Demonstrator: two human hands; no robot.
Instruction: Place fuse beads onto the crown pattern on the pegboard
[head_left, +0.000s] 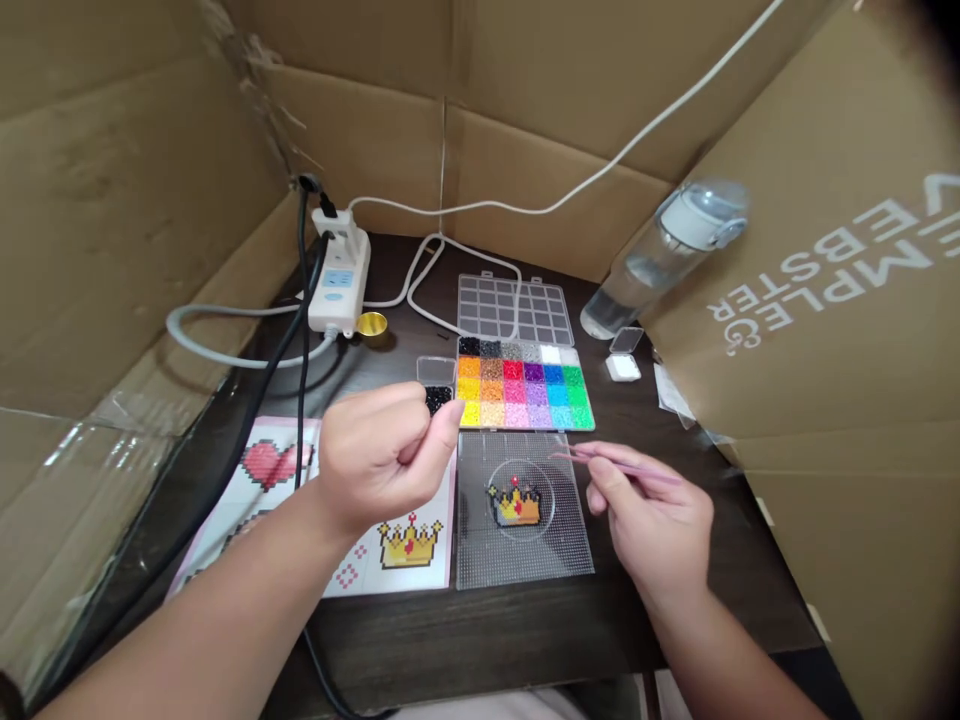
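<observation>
My right hand [652, 520] holds pink tweezers [622, 463], their tips slightly apart above the upper right of a clear pegboard [476, 560]. On the board, inside a ring outline, lies a bead crown [516, 506] in yellow, orange, black and grey with red beads. My left hand [382, 445] is closed in a fist over the printed pattern sheet [442, 480], thumb pointing right; nothing shows in it. A printed crown [409, 545] is visible below this hand. Behind the thumb stands a small box of black beads [438, 400], partly hidden.
A sorted bead case [525, 385] lies behind the pegboard, its lid [516, 308] folded back. Further right are a small white-filled box [623, 368] and a water bottle [660, 260]. A power strip [340, 285], gold cup [373, 328] and cables stand left. Cardboard walls surround the table.
</observation>
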